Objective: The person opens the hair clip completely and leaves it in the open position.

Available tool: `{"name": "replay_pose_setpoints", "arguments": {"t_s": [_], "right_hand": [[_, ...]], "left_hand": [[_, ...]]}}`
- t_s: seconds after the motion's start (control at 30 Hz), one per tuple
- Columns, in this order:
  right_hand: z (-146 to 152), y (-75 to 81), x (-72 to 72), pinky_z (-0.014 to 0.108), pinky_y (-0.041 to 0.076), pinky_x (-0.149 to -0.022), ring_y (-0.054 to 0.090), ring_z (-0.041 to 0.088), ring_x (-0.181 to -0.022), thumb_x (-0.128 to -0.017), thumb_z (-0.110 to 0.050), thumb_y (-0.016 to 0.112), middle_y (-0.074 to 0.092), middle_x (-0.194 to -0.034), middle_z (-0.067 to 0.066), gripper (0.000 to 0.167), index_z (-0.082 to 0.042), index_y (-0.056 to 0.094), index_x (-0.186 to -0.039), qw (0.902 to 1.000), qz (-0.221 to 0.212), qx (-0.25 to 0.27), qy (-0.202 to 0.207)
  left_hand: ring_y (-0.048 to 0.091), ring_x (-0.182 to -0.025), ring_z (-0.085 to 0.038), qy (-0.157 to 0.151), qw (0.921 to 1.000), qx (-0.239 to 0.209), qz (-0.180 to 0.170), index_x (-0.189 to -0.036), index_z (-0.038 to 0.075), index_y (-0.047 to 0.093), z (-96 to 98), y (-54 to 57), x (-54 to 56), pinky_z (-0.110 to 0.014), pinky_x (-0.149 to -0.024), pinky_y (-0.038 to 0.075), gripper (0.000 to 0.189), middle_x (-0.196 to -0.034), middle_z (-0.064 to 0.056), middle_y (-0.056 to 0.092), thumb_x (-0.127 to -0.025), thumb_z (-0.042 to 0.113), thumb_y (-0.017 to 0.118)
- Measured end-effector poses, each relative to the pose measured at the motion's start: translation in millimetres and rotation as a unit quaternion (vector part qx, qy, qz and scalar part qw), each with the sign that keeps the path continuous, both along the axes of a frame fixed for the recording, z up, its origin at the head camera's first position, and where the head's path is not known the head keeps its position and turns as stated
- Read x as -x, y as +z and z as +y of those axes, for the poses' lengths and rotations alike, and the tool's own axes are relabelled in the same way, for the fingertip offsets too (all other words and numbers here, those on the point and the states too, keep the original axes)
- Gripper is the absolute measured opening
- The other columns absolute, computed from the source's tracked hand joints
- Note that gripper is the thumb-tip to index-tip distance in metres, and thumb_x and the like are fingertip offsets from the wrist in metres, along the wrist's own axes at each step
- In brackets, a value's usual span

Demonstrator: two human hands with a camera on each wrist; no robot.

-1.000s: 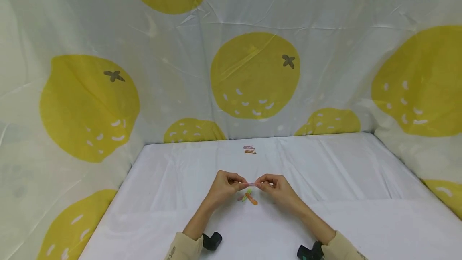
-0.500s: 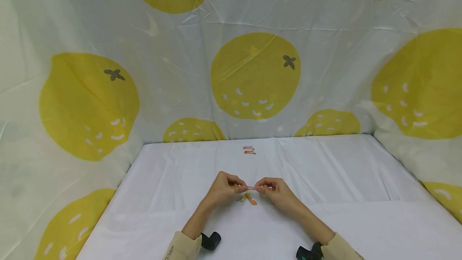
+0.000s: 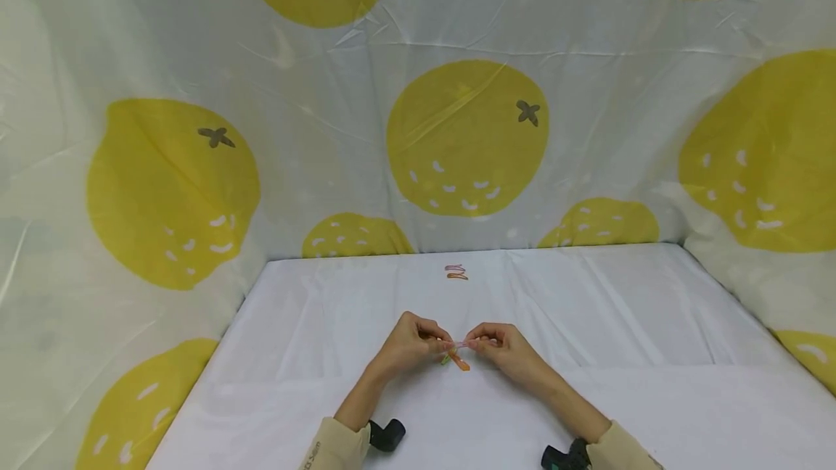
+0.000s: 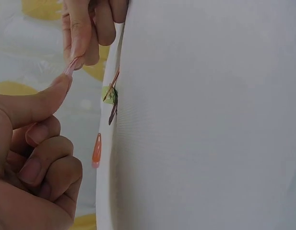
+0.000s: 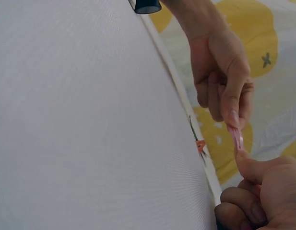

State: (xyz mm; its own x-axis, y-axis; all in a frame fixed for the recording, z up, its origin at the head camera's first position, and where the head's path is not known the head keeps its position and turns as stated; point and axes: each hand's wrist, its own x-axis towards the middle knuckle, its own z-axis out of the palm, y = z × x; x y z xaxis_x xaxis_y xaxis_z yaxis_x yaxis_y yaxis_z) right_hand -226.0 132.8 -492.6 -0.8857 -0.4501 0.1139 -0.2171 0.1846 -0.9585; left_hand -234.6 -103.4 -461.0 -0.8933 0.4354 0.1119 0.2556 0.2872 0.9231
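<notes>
In the head view my left hand (image 3: pixel 408 343) and right hand (image 3: pixel 503 345) meet near the middle of the table. A pink snap hair clip (image 5: pixel 237 138) is stretched between them, each hand pinching one end between thumb and fingertip. The other fingers of both hands are curled in. Just below the hands, seen from the head, lies a small pile with an orange hair clip (image 3: pixel 461 362) and a green hair clip (image 3: pixel 446 359). The left hand's fingertips partly cover this pile.
Farther back on the white-covered table (image 3: pixel 620 310) lie another pink hair clip (image 3: pixel 455 268) and an orange hair clip (image 3: pixel 457 276), one behind the other. A lemon-print curtain (image 3: pixel 326 129) hangs behind the table and at both sides.
Both hands have come slightly nearer the wearer with the pink hair clip, now overlapping the pile in view. The head view has shifted slightly.
</notes>
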Motion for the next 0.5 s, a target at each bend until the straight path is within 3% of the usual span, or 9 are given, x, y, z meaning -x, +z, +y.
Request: {"name": "replay_pose_setpoints", "arguments": {"t_s": [0.33,0.5], "right_hand": [[-0.8,-0.5,4.0,0.019,0.045,-0.073,0.054,0.004,-0.082,-0.102,-0.026,0.067,0.074,-0.107,0.017,0.023,-0.005,0.076,-0.106,0.9993,0.016,-0.023,-0.024],[-1.3,-2.7,2.2,0.02,0.046,-0.074,0.056,0.005,-0.083,-0.101,-0.027,0.067,0.074,-0.108,0.013,0.021,-0.009,0.077,-0.107,0.9984,0.007,-0.037,-0.042]], "left_hand": [[0.052,-0.063,-0.004,0.032,0.9991,0.024,-0.011,-0.085,0.002,0.082,-1.4,-0.2,2.6,-0.019,-0.058,0.041,0.005,-0.081,-0.011,0.077,-0.087,0.006,0.08],[0.047,-0.058,-0.004,0.042,0.9984,0.025,-0.026,-0.087,0.001,0.082,-2.4,-0.9,2.7,-0.019,-0.054,0.036,0.008,-0.07,0.003,0.067,-0.087,0.009,0.081]]}}
